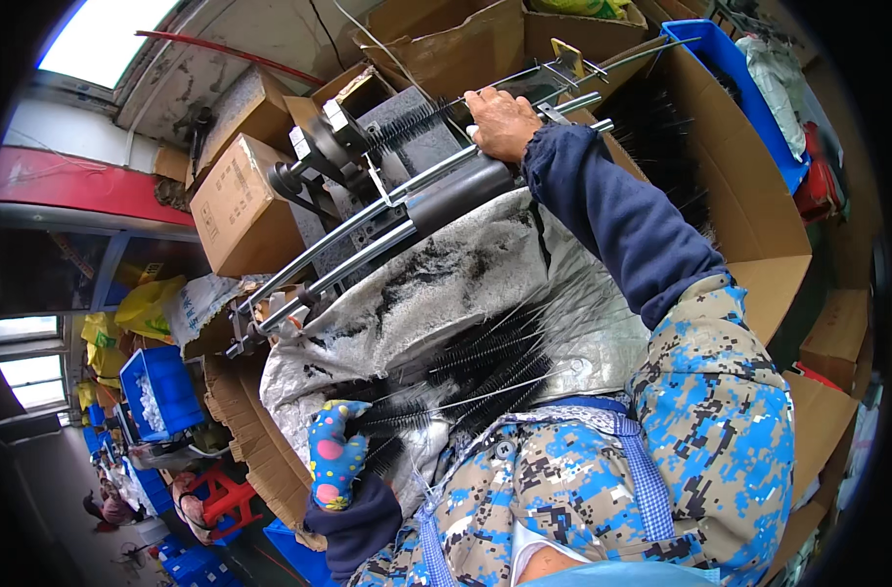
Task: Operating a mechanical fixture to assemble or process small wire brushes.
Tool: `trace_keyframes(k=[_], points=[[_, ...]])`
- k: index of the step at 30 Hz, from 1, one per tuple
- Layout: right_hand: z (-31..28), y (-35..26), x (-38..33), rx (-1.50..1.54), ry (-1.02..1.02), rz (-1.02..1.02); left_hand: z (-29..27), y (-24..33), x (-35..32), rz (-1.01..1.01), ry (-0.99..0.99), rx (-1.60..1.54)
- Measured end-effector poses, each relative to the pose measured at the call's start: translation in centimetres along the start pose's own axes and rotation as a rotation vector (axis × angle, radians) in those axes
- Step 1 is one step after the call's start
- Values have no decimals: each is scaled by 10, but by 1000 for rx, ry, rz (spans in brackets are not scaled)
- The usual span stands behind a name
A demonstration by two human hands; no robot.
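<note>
While the bare right hand (506, 123) curls over the steel-railed machine (458, 199) at upper centre, the left hand (336, 455), in a dotted blue glove (331, 472), is at lower left.
Black spiral-bristled wire brushes (487, 354) lie on the grey-white woven sack (500, 240) at centre, ends beside the glove; whether either grip is clenched or released, I cannot tell.

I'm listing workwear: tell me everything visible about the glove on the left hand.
The glove is bright blue with pink and yellow spots and looks like soft fabric. Worn on the left hand, it is bent at the fingers, beside the ends of black bristle brushes; its exact contact with them is unclear. Its lower end meets a dark blue sleeve.
</note>
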State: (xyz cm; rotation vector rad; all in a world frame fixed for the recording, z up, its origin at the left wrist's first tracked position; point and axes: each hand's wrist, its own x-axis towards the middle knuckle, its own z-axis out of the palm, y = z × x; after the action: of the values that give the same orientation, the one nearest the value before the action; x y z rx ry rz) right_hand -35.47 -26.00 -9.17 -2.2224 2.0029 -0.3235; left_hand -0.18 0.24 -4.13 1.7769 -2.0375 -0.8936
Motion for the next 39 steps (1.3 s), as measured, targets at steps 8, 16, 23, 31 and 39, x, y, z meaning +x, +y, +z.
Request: trace_keyframes(k=[8,16,23,31,39], points=[[5,-13,4,-9,-19,-32,3,4,2,-17,-27,-48],[4,-47,-1,2,-51,-45,-3,5,-8,-26,7,-67],[16,-81,0,17,3,-91,-12,12,-14,-54,43,-30],[32,-140,-2,60,11,-204,-17,23,-11,-43,88,-37],[6,-25,17,-58,-78,-155,-27,-21,-35,-181,176,-465]])
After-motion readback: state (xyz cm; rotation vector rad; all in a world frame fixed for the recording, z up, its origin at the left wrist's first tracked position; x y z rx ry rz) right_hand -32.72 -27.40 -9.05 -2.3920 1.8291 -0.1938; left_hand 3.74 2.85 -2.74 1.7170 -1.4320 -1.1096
